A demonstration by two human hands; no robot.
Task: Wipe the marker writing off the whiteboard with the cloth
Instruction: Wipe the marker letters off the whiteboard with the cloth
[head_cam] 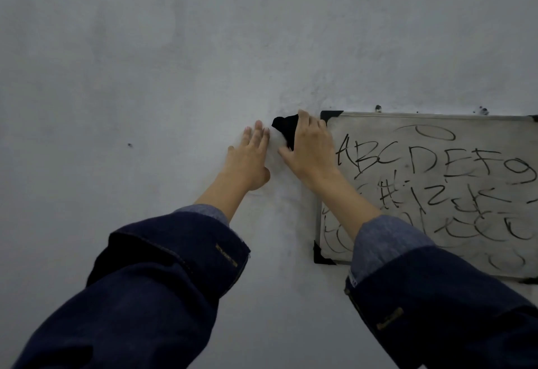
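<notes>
Whiteboard (436,194), one — fixed flat against a pale wall (145,63), long axis running left to right, black caps on the corners that show. Its right end runs out of sight. The surface is smudged grey and carries black marker writing (422,162): a top row of letters A to G with a loop above, a row of symbols and digits below that, then rows of curled strokes near the lower edge.

Cloth (286,131), one — black, bunched, lying on the wall just off the whiteboard's upper left corner. A pointed fold sticks out to the left.

Hands, two. The right hand (311,147) covers the cloth, fingers curled over it and thumb stretched out leftward along the wall; its knuckles reach the board's upper left corner cap. The left hand (250,159) lies flat on the wall just left of the cloth, fingers straight and close together, holding nothing.

Sleeves, two — dark blue denim, cuffs turned back.
</notes>
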